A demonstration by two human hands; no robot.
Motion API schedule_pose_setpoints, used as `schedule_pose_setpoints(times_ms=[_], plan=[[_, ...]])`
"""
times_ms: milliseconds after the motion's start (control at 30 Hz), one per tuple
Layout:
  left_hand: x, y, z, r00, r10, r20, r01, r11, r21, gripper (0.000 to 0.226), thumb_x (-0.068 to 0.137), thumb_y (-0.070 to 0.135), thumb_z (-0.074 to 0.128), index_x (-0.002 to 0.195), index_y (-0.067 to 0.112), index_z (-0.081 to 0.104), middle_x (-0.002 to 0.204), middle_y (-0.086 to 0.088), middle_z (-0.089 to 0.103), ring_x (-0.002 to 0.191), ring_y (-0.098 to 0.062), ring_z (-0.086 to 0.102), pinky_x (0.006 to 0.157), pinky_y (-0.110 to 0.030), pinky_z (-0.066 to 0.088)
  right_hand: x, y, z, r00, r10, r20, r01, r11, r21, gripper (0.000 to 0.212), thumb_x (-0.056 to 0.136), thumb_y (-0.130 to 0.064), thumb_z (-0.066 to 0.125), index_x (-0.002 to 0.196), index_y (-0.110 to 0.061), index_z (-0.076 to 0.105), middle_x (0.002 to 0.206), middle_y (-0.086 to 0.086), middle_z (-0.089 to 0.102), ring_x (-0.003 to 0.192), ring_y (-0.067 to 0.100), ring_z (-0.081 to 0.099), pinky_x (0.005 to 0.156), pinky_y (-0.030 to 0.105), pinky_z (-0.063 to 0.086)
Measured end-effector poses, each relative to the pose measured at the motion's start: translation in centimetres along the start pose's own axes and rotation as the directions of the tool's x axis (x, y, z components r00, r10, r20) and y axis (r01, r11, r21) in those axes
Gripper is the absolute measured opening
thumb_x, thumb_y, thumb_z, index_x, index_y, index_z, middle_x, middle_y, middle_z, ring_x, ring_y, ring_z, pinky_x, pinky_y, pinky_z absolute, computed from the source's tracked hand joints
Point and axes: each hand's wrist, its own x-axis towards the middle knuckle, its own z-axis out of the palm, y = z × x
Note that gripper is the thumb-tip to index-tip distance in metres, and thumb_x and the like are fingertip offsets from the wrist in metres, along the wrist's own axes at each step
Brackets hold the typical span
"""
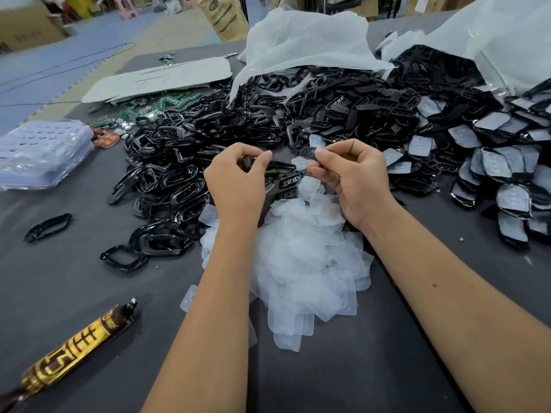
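While the heap of glossy black plastic frames point(179, 165) is sitting loose on the left part of the dark grey table point(387, 368), the left hand point(238, 186) is curling fingers and thumb round a small black plastic shell part point(248, 164), holding it just above the table between the heaps. Below both hands, the pile of translucent whitish plastic pads point(298, 257) is lying loose. The right hand point(357, 183) is pinching a small black slotted plate point(308, 152) between thumb and forefinger, close beside the left hand's part; whether a pale pad is already sitting on it I cannot tell. Further right, the stack of black shells backed with pale grey pads point(507, 174) is building up, apparently the finished pieces. Judgement: work is running mid-batch, with one unit in hand and not yet joined. The finished stack is sizeable, but the frame heap and pad pile are both remaining large, so much is left.
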Motion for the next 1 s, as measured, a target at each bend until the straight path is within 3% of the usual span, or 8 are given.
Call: schedule_pose_setpoints(times_ms=[133, 233, 367, 500, 667, 833, 1000], plan=[[0.2, -0.1, 0.4, 0.993, -0.071, 0.090, 0.086, 0.982, -0.170, 0.009, 0.094, 0.024, 0.074, 0.086, 0.023, 0.079, 0.079, 0.003, 0.075, 0.077, -0.026, 0.070, 0.081, -0.046, 0.060, -0.2, 0.0, 0.1, 0.999, -0.032, 0.024, 0.033, 0.998, -0.059, 0.014, 0.089, 0.006, 0.075, 0.087, -0.002, 0.064, 0.072, 0.011, 0.071, 0.067, 0.022, 0.074, 0.060, 0.023, 0.058], [0.4, -0.3, 0.7, 0.979, -0.121, 0.161, 0.157, 0.959, -0.235, 0.016, 0.094, 0.023, 0.073, 0.080, 0.021, 0.080, 0.073, 0.000, 0.074, 0.072, -0.021, 0.069, 0.085, -0.048, 0.062, -0.2, 0.1, 0.1, 0.997, -0.070, 0.018, 0.071, 0.993, -0.099, 0.014, 0.088, 0.005, 0.077, 0.086, -0.003, 0.065, 0.073, 0.013, 0.071, 0.067, 0.021, 0.073, 0.061, 0.024, 0.057], [0.3, -0.6, 0.9, 0.965, -0.146, 0.219, 0.202, 0.944, -0.260, 0.017, 0.087, 0.006, 0.078, 0.088, 0.023, 0.081, 0.089, 0.005, 0.079, 0.085, -0.014, 0.073, 0.085, -0.035, 0.061, -0.3, 0.3, 0.2, 0.991, -0.134, -0.022, 0.127, 0.971, -0.203, 0.012, 0.087, 0.003, 0.079, 0.091, 0.003, 0.067, 0.081, 0.021, 0.070, 0.064, 0.016, 0.072, 0.059, 0.020, 0.055], [0.1, -0.8, 1.0, 0.961, -0.136, 0.241, 0.196, 0.950, -0.244, 0.036, 0.080, 0.000, 0.083, 0.097, 0.031, 0.078, 0.097, 0.011, 0.078, 0.073, -0.008, 0.063, 0.076, -0.027, 0.061, -0.3, 0.6, 0.3, 0.984, -0.176, -0.020, 0.162, 0.939, -0.304, 0.012, 0.084, 0.004, 0.081, 0.084, 0.002, 0.070, 0.074, 0.017, 0.072, 0.060, 0.020, 0.072, 0.056, 0.023, 0.056], [-0.3, -0.2, 1.3, 0.941, -0.171, 0.291, 0.279, 0.880, -0.385, 0.024, 0.087, -0.009, 0.072, 0.090, 0.014, 0.080, 0.085, -0.008, 0.079, 0.081, -0.020, 0.077, 0.075, -0.027, 0.061, -0.4, 0.8, 0.4, 0.986, -0.168, 0.023, 0.163, 0.905, -0.393, 0.011, 0.083, -0.001, 0.085, 0.082, -0.002, 0.074, 0.064, 0.010, 0.072, 0.055, 0.023, 0.071, 0.053, 0.026, 0.057], [-0.4, -0.2, 1.6, 0.931, -0.207, 0.300, 0.323, 0.850, -0.415, 0.023, 0.091, -0.005, 0.070, 0.088, 0.016, 0.079, 0.077, 0.002, 0.076, 0.080, -0.012, 0.075, 0.074, -0.025, 0.060, -0.3, 0.9, 0.3, 0.985, -0.170, 0.022, 0.162, 0.885, -0.437, 0.011, 0.083, -0.007, 0.086, 0.078, -0.007, 0.076, 0.064, 0.009, 0.073, 0.053, 0.023, 0.071, 0.052, 0.026, 0.056], [-0.2, -0.2, 1.5, 0.904, -0.231, 0.359, 0.391, 0.787, -0.477, 0.021, 0.094, -0.005, 0.067, 0.090, 0.012, 0.077, 0.076, -0.002, 0.073, 0.082, -0.017, 0.073, 0.075, -0.025, 0.059, -0.1, 1.2, 0.4, 0.982, -0.190, 0.002, 0.166, 0.853, -0.495, 0.015, 0.082, -0.009, 0.087, 0.074, -0.012, 0.074, 0.061, 0.007, 0.073, 0.051, 0.024, 0.072, 0.049, 0.026, 0.055]])
